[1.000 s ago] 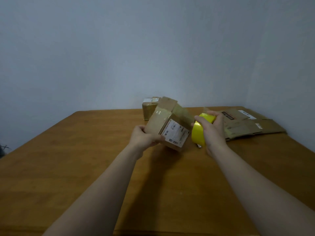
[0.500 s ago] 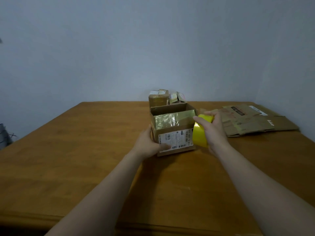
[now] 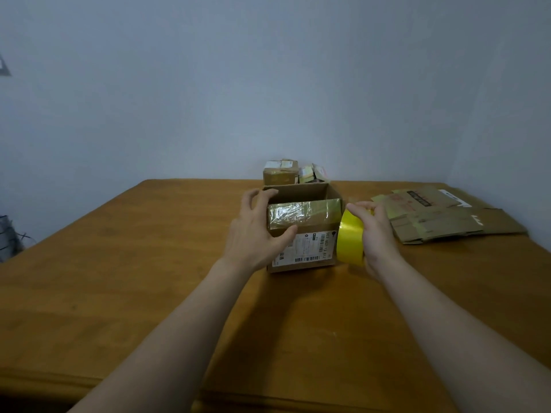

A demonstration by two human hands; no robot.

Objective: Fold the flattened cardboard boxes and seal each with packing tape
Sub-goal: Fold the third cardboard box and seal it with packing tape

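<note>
Box: the open cardboard box [image 3: 304, 257] stands upright on the wooden table [image 3: 119, 278], a white shipping label [image 3: 310, 248] on its near face
Near flap: a flap [image 3: 304, 214] covered in shiny old tape is folded in over the box's opening
Left hand: the left hand [image 3: 253, 231] grips the box's near left corner, thumb pressed on the near face, fingers spread and curled over the left rim
Right hand: the right hand [image 3: 378, 236] is just right of the box, fingers curled together round the yellow tape roll [image 3: 351, 238]
Tape roll: held on edge, touching or almost touching the box's right side
Flattened boxes: the flattened boxes [image 3: 441, 222] lie right of the box
Small parcels: taped small parcels [image 3: 280, 172] sit just behind the box
</note>
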